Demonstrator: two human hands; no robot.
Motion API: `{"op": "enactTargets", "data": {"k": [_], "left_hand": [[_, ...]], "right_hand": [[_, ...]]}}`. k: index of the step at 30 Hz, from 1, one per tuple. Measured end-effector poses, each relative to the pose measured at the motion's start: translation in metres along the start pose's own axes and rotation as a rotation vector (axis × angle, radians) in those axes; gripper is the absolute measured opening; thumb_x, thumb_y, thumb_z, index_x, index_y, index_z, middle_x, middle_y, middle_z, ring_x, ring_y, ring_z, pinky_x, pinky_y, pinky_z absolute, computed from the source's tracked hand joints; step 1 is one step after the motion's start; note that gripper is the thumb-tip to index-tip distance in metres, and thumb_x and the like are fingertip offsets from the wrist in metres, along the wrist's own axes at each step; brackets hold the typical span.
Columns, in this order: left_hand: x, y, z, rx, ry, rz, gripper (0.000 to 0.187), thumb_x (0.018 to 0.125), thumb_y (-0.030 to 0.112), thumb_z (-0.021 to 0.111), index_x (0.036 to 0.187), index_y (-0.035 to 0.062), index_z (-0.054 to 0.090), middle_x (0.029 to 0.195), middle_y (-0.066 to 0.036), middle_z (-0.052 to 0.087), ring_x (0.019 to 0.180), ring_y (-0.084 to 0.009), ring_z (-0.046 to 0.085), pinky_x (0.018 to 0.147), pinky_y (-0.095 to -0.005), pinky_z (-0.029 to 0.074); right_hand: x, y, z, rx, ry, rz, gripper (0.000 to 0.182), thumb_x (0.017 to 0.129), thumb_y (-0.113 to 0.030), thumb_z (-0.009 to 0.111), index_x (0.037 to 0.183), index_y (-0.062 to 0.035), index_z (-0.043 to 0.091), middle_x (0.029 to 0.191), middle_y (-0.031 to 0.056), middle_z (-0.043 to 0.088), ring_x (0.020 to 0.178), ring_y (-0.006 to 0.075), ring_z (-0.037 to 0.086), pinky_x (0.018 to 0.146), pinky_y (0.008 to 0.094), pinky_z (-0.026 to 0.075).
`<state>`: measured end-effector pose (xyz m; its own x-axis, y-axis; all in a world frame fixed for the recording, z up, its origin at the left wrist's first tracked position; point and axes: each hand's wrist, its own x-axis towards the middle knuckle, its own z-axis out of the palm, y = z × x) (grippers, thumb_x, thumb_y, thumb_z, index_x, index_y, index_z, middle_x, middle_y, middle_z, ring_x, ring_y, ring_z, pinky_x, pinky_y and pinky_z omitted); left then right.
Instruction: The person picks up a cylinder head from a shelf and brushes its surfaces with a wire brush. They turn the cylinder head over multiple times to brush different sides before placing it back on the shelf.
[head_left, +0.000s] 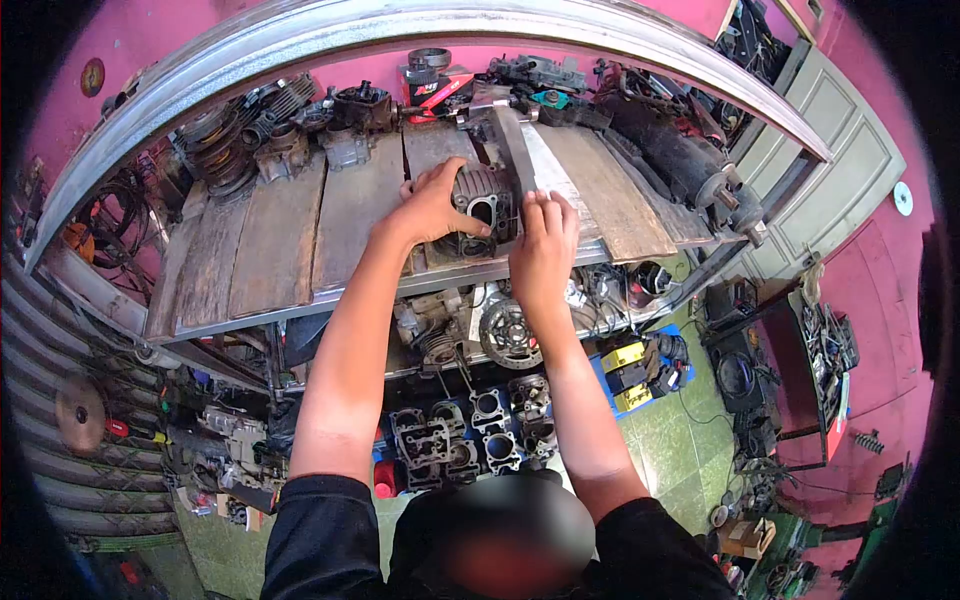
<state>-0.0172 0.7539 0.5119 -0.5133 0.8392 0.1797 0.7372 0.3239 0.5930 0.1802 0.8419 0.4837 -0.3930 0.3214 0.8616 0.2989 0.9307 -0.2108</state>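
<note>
Head view | left hand (432,205) clamped over dark finned metal engine cylinder (483,207) | right hand (543,245) flat, fingers together, just right of cylinder | cylinder at front edge of worn wooden workbench (280,240) | risk: cylinder could slide off that edge onto engine parts (470,430) below it

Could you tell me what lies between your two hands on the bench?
In the head view, the finned engine cylinder lies between the left hand and right hand.

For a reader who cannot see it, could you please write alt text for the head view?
A person's left hand grips a finned engine cylinder on a wooden workbench, while the right hand rests flat beside it. More engine parts crowd the floor below.
</note>
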Motion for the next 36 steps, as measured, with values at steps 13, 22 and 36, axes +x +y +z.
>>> {"op": "enactTargets", "data": {"k": [13,22,36], "left_hand": [[-0.002,0.000,0.001,-0.051,-0.025,-0.035,0.129,0.057,0.052,0.098,0.164,0.0212,0.033,0.163,-0.024,0.046,0.155,-0.0415,0.037,0.126,-0.0555,0.020],[-0.004,0.007,-0.005,-0.046,-0.043,-0.044,0.131,0.055,0.054,0.098,0.164,0.0216,0.033,0.158,-0.027,0.050,0.153,-0.0428,0.038,0.126,-0.0558,0.019],[-0.002,0.000,0.000,-0.060,-0.027,-0.020,0.131,0.057,0.052,0.098,0.164,0.0171,0.031,0.157,-0.028,0.050,0.151,-0.0445,0.040,0.126,-0.0547,0.020]], "right_hand": [[-0.141,-0.012,-0.027,0.086,0.021,0.153,0.055,0.082,0.012,0.063,0.137,0.0062,0.062,0.132,0.0234,0.064,0.122,0.0465,0.062,0.108,0.0567,0.050],[-0.005,-0.003,0.004,0.056,-0.005,0.025,0.057,0.079,0.011,0.062,0.136,0.0053,0.062,0.131,0.0245,0.063,0.125,0.0447,0.059,0.106,0.0522,0.050],[-0.065,-0.014,-0.020,0.009,-0.024,0.001,0.049,0.085,0.004,0.062,0.134,0.0076,0.063,0.133,0.0230,0.064,0.123,0.0435,0.060,0.105,0.0534,0.050]]}}
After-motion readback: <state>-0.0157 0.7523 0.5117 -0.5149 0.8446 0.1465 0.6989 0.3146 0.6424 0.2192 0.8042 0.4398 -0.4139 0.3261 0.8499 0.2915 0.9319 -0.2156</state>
